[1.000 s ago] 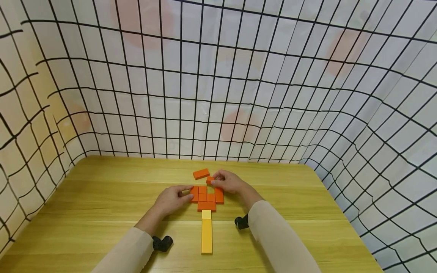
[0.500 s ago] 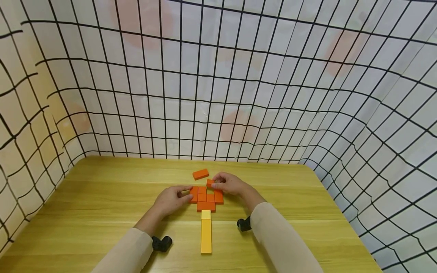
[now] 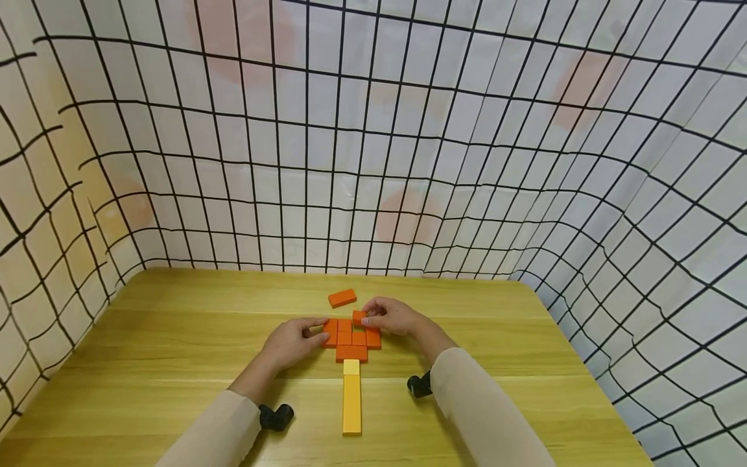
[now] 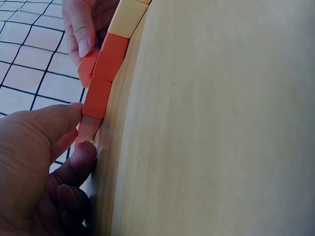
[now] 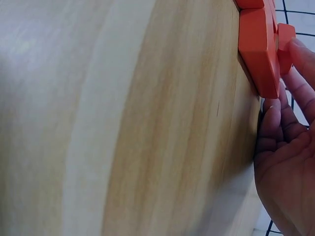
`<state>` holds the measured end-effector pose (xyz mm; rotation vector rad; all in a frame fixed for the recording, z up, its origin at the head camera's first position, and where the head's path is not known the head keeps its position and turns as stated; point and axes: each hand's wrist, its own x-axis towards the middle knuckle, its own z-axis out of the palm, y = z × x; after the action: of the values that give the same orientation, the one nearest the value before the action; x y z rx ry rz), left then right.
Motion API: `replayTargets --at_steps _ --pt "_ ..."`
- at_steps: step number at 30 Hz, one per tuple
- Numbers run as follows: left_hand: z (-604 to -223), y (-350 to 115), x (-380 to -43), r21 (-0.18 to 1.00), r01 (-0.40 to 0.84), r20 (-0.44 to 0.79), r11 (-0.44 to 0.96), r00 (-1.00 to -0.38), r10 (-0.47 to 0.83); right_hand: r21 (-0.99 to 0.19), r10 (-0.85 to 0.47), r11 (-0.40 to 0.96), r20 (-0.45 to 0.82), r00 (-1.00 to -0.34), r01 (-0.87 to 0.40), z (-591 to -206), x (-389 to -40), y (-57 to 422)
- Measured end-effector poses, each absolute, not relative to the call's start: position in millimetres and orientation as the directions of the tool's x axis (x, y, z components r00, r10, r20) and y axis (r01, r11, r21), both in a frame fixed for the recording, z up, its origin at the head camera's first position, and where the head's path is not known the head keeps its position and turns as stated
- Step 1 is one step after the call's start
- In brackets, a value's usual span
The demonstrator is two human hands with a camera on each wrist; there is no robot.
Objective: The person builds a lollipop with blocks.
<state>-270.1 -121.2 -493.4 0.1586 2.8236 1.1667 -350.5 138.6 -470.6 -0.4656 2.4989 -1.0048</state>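
Flat orange blocks lie fitted together mid-table, with a wide orange block [image 3: 351,353] at the near side. My left hand [image 3: 288,344] pinches the long left block [image 3: 331,333] between thumb and forefinger at its two ends. My right hand [image 3: 393,316] pinches a small orange block [image 3: 358,317] just above the gap at the group's far side. In the right wrist view this small block [image 5: 285,46] sits higher than the long right block [image 5: 257,51]. A pale yellow block [image 3: 351,367] and a long yellow block [image 3: 352,405] run from the group toward me.
A single orange block [image 3: 342,298] lies slanted beyond the group. Cloth-like white walls with a black grid [image 3: 350,162] close off the table [image 3: 192,324] at the back and sides. Small black devices [image 3: 276,417] stick out at both cuffs.
My right hand has drawn the small orange block a little nearer, toward the gap between the orange blocks. The left hand stays at the left block.
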Motion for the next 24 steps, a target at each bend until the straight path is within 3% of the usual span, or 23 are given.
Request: replayTargets --at_steps 24 --pt "-494.5 -120.8 -270.2 0.704 0.065 -0.030 0.708 -0.992 0.120 -0.732 -0.464 0.663 -0.242 -0.852 -0.153 -472.7 -347.5 139.1"
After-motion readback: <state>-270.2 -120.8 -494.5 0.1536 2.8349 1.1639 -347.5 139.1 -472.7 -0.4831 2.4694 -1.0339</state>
